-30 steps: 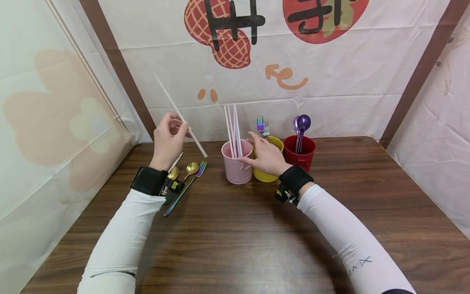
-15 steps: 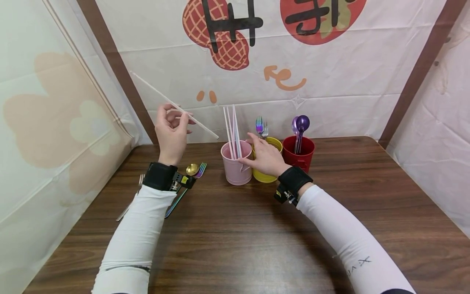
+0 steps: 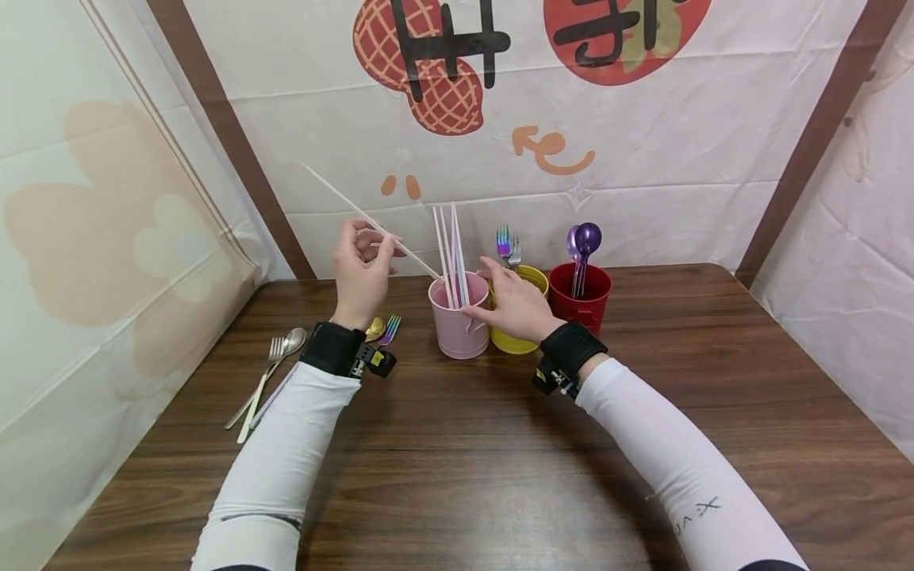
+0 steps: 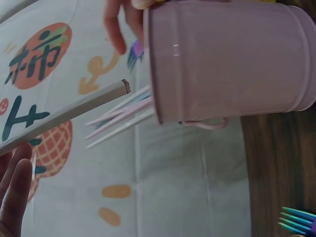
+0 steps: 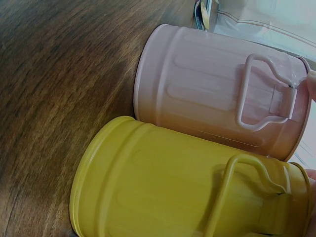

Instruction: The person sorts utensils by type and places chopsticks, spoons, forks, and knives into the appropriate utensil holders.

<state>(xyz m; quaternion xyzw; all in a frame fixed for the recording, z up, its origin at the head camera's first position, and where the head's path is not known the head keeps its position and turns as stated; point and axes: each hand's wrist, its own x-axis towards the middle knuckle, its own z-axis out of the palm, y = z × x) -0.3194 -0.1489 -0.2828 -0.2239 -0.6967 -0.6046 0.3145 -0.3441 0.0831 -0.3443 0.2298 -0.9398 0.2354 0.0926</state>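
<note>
Left hand (image 3: 360, 274) pinching a tilted white chopstick (image 3: 350, 202), its lower end near the rim of the pink bucket (image 3: 460, 337), which the unclenched right hand (image 3: 517, 303) touches.

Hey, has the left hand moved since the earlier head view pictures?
Yes. In the head view, the left hand has moved to the right, closer to the pink bucket, which has stayed in place.

Pink bucket (image 3: 459, 335), yellow bucket (image 3: 514, 344), red bucket (image 3: 600, 293): plain. Held chopstick (image 4: 74, 112): white. Spoon (image 3: 589, 237): metallic purple. Fork (image 3: 503, 240): rainbow-tinted. Tabletop (image 3: 464, 476): brown, wood-grained. Backdrop (image 3: 664, 151): white; peanut print (image 3: 457, 107) red, pale lattice.
</note>
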